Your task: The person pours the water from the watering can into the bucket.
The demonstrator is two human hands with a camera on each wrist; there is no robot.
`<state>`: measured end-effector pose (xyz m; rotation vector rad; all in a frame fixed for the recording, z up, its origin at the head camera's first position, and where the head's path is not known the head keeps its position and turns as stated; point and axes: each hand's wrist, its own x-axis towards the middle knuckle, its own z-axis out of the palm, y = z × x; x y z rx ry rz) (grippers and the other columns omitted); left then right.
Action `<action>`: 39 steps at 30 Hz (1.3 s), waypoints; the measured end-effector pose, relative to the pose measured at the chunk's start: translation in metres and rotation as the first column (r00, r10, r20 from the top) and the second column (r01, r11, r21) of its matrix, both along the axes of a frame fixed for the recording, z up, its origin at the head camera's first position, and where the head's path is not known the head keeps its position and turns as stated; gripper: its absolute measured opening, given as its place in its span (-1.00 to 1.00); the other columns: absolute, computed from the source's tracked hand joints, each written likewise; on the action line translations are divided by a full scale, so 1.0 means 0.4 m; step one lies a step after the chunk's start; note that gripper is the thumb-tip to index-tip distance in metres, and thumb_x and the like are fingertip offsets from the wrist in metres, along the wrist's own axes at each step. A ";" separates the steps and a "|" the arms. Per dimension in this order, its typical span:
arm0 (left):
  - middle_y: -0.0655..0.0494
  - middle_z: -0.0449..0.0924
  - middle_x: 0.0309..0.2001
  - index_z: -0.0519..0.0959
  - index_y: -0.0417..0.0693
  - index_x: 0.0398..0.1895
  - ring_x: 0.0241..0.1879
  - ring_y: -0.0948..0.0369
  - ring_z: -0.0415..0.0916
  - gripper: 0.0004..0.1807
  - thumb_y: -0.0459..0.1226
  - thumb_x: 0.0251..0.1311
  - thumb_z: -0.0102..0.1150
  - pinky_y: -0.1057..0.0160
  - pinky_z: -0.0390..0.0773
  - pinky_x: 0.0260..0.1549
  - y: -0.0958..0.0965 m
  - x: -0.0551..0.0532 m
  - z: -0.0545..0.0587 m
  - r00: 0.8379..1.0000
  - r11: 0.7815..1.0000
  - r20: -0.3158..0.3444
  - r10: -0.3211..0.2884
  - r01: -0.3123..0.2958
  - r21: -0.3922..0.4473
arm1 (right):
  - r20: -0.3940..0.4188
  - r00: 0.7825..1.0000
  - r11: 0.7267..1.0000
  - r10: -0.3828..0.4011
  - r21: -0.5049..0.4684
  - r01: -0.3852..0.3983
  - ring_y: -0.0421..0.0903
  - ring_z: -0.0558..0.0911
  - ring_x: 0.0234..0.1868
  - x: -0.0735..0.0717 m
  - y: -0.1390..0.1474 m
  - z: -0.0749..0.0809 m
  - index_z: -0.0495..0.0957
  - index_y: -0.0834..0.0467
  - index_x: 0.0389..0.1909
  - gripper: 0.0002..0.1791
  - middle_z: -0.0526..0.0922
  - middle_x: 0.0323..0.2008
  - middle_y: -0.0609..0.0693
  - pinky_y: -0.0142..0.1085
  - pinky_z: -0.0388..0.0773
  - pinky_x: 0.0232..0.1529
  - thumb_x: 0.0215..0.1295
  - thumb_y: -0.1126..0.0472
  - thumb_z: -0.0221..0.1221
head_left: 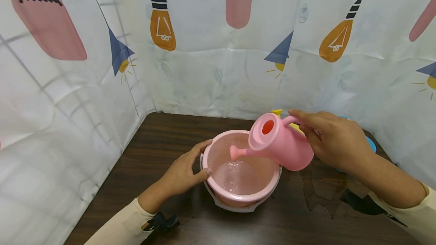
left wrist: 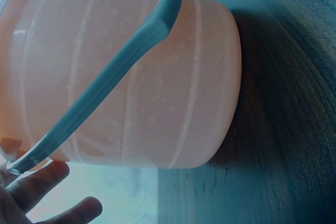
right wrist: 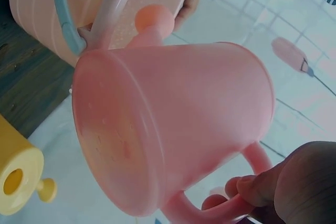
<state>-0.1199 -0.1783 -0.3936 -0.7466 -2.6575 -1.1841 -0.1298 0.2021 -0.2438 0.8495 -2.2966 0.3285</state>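
Left of centre, the left hand (head_left: pixel 182 173) spreads wide against the rim of the pink bucket (head_left: pixel 240 198), probably steadying it on the counter (head_left: pixel 167 143). Right of centre, the right hand (head_left: pixel 335 139) grips the watering can (head_left: pixel 289 148) tilted above the bucket, presumably so water lands inside.

The pink, rounded plastic watering can (head_left: pixel 293 146) is smooth with a soft sheen, and the pale pink, round plastic bucket (head_left: pixel 238 198) looks slightly translucent and glossy along its rim, its curved, smooth handle (left wrist: pixel 107 82) also plastic-looking. The dark brown, wood-grained tabletop (head_left: pixel 160 139) has a low sheen, glossier at the wet patch (head_left: pixel 318 194). The white, printed sheet (head_left: pixel 204 82) looks thin, creased and mostly matt.
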 end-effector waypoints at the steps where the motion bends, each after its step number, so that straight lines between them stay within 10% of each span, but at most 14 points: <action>1: 0.05 0.51 0.31 0.18 0.33 0.57 0.22 0.09 0.49 -0.17 0.08 0.22 0.23 -0.20 0.48 0.10 0.000 0.000 0.000 1.000 1.000 0.000 -0.001 0.001 0.001 | -0.002 1.000 1.000 0.001 -0.001 -0.001 -0.15 0.48 -0.50 0.001 0.000 0.000 0.73 0.02 0.12 -0.49 0.65 -0.47 -0.12 -0.14 0.39 -0.62 0.11 0.38 0.40; 39: 0.03 0.48 0.35 0.17 0.34 0.58 0.25 0.04 0.49 -0.17 0.09 0.23 0.21 -0.23 0.47 0.10 0.002 0.004 0.005 1.000 1.000 0.011 -0.001 0.001 0.004 | -0.003 1.000 1.000 -0.008 0.022 0.009 -0.10 0.56 -0.44 0.007 -0.021 0.008 0.71 0.02 0.16 -0.47 0.70 -0.40 -0.04 -0.15 0.35 -0.67 0.11 0.34 0.41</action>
